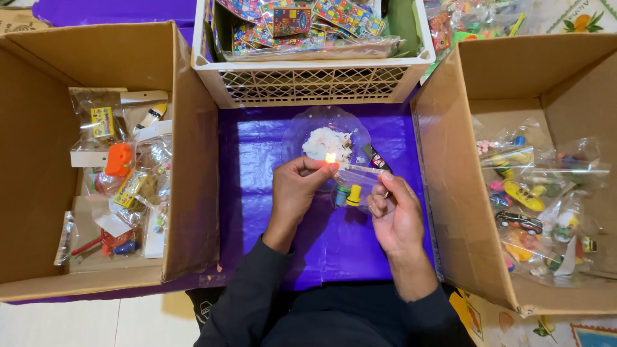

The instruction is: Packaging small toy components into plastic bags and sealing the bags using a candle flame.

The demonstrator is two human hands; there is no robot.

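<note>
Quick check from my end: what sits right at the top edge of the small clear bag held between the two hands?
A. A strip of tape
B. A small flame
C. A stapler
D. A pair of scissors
B: a small flame glows at the top edge of the small clear bag, held between the left hand and right hand.

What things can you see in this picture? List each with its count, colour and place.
candle flame: one, yellow, centre, above a clear plate
clear plate: one, holding white wax, on the purple sheet
clear toy packet: one, with small coloured toys, held beside the flame
purple sheet: one, centre
left cardboard box: one, brown, holding toy packets
right cardboard box: one, brown, holding bagged toys
white crate: one, top, holding colourful board-game packs
left hand: at the flame
right hand: holding the packet
</note>
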